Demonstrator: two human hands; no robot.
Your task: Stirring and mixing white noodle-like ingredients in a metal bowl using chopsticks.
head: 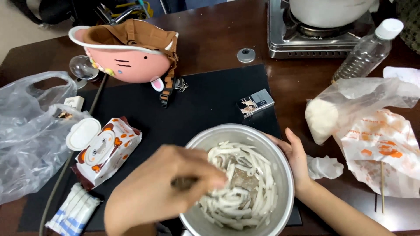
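A metal bowl (283,175) of white sliced strips (245,192) stands on a black mat (205,100). My left hand (162,190) is blurred over the bowl's left side, its fingers closed around a thin dark utensil whose end reaches into the strips. My right hand (295,157) rests against the outside of the bowl's right rim, fingers wrapped along the edge.
Left of the bowl lie a wet-wipe pack (103,150), a tissue packet (73,212) and a clear plastic bag (30,131). Behind are a pink pouch (127,61), a small box (254,103), a gas stove (315,37) and a water bottle (367,50). Bags of food (372,126) sit right.
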